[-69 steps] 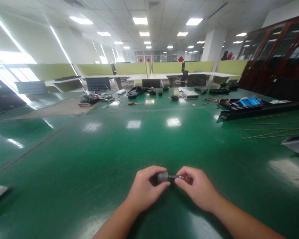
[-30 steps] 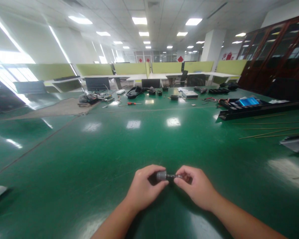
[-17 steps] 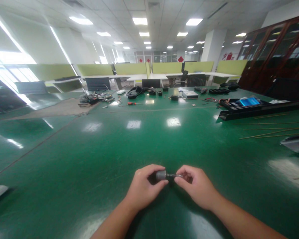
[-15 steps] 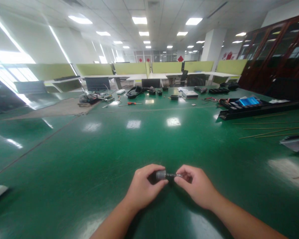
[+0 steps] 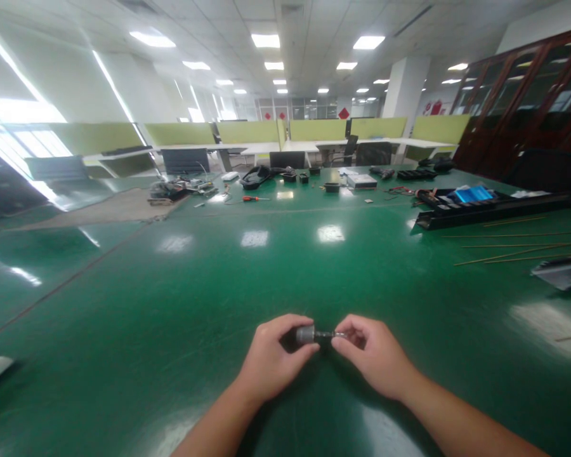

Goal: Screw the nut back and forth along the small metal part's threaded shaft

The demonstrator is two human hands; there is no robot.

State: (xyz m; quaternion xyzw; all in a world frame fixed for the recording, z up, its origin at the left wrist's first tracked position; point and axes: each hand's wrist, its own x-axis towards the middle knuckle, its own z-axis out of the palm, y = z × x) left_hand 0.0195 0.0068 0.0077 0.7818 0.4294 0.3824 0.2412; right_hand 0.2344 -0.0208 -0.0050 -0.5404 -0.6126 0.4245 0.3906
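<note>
Low in the middle of the head view, my left hand (image 5: 276, 352) curls its thumb and fingers round a small grey cylinder (image 5: 306, 334). From the cylinder's right end a thin dark shaft (image 5: 324, 335) with shiny spots runs toward my right hand (image 5: 372, 349). The right thumb and fingertips pinch the shaft's far end, which they partly cover. The piece lies roughly level, just above the green tabletop (image 5: 285, 273). Its exact kind is too small and blurred to make out.
Across the table's far side stand a heap of electronic parts (image 5: 174, 189), an orange screwdriver (image 5: 251, 198), a white box (image 5: 361, 181) and several black parts. At right are a long black tray (image 5: 504, 206), thin rods (image 5: 523, 254) and a metal piece (image 5: 564, 273).
The hands and the piece between them hold nearly the same pose. The whole view has shifted very slightly; no grip has changed.
</note>
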